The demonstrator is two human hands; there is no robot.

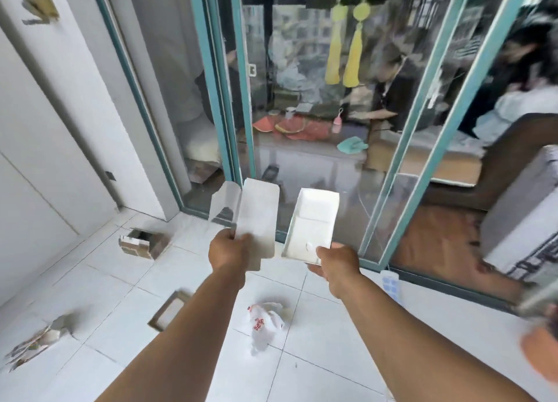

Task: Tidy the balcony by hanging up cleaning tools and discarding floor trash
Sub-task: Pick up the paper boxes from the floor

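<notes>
one head-worn wide-angle view looks forward and down, close over outstretched arms toward the tiled floor (pixel 317 365).

Setting: enclosed balcony of a home. White floor tiles (pixel 302 371) underfoot. Teal-framed sliding glass door (pixel 229 99) from 11 to 2 o'clock, opening at 3 o'clock onto a wood-floored room. Yellow tasselled ornament (pixel 347 39) hangs on the glass at 12 o'clock. Low tabletop (pixel 302 150) with household clutter behind the pane. White panelled wall (pixel 45 129) at 9 o'clock.
</notes>
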